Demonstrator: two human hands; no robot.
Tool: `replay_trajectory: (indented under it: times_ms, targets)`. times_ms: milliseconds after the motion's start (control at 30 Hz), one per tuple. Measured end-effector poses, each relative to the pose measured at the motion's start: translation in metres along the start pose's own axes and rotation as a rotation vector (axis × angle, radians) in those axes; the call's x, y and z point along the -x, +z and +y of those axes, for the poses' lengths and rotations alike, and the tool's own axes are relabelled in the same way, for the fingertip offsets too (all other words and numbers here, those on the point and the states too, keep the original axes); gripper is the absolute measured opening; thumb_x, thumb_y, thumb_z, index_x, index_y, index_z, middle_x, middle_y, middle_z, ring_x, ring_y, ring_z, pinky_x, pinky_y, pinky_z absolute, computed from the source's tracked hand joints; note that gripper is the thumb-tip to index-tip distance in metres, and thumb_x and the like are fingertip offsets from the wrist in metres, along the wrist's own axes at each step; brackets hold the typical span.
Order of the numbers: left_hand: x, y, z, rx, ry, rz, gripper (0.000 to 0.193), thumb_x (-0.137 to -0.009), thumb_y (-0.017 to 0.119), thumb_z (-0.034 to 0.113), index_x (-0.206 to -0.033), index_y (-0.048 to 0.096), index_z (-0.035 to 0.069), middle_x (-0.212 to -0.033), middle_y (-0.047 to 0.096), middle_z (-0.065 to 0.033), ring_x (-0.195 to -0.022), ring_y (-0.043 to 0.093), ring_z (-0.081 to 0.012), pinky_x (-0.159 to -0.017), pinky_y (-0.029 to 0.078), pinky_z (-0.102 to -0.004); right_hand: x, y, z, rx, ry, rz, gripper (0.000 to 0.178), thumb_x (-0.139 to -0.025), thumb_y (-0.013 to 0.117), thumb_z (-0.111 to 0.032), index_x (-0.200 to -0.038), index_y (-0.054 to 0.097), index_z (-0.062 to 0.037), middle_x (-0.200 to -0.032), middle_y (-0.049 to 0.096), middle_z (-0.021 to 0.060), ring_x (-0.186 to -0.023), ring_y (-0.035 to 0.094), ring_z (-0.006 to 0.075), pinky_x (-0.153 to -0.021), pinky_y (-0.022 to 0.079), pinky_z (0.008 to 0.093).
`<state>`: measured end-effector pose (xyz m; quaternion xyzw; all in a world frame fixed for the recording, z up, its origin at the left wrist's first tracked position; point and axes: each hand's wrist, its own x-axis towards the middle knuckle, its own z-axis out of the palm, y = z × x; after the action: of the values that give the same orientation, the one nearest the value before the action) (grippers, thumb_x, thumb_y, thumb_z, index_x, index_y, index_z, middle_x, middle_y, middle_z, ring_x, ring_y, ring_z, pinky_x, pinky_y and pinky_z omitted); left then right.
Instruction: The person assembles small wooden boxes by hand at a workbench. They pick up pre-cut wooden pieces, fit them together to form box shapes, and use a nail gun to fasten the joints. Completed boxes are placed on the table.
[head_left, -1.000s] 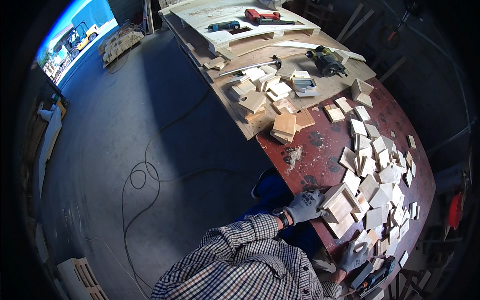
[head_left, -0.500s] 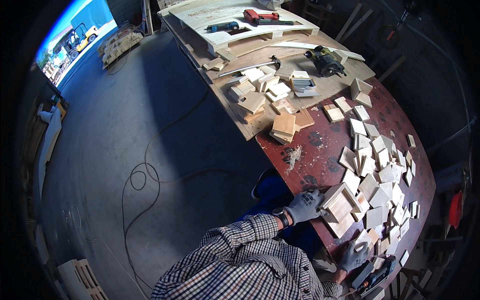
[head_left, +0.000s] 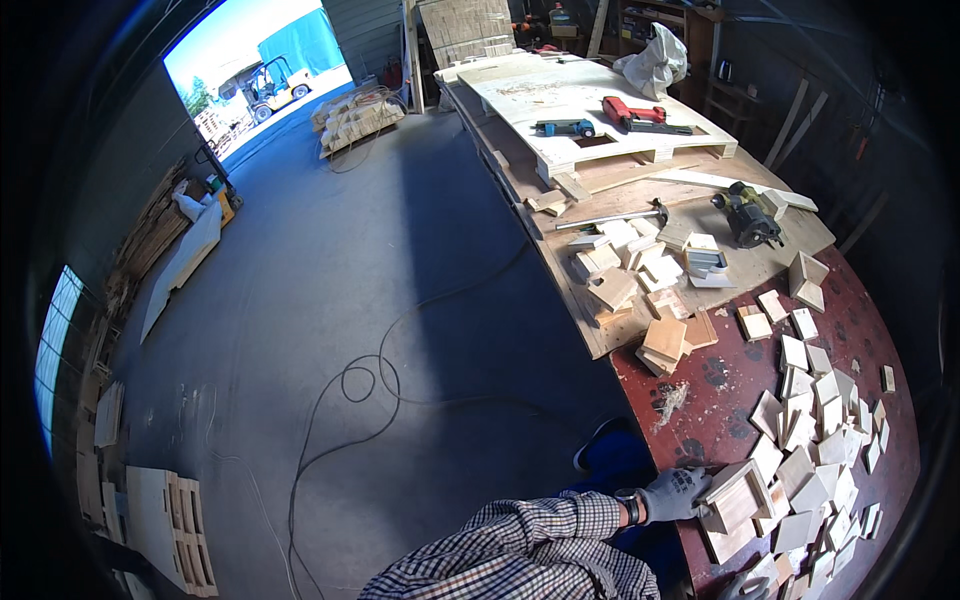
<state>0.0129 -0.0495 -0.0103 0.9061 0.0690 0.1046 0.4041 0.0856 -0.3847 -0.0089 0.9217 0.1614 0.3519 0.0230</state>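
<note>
My left hand, in a grey work glove, grips the left edge of a small shallow wooden box with raised rims. The box rests on a flat wooden board at the near edge of the dark red tabletop. At the lower edge of the picture, my right hand, also gloved, is mostly cut off beside a wooden block; its fingers do not show clearly. Many loose pale wooden blocks lie heaped to the right of the box.
Beyond the red top, a wooden bench holds more blocks, a hammer, a dark green power tool, a red nail gun and a blue tool. A cable loops across the floor. Outside stands a yellow forklift.
The view has tilted up, so everything sits lower and further right. My left hand keeps its grip on the box. My right hand has mostly dropped out of the picture.
</note>
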Motion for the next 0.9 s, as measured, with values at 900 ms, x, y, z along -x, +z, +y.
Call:
replay_trajectory:
  times_ms: [900]
  targets:
    - [-0.002, -0.003, 0.000, 0.030, -0.018, -0.033, 0.056, -0.083, 0.074, 0.044, -0.115, 0.062, 0.000, -0.111, 0.062, -0.0229, -0.105, 0.064, -0.0415, -0.086, 0.053, -0.0508, 0.023, 0.018, 0.012, 0.079, 0.101, -0.091, 0.079, -0.089, 0.072, -0.070, -0.128, 0.069, -0.0015, -0.126, 0.067, 0.0257, -0.107, 0.067, 0.0478, -0.086, 0.058, 0.0571]
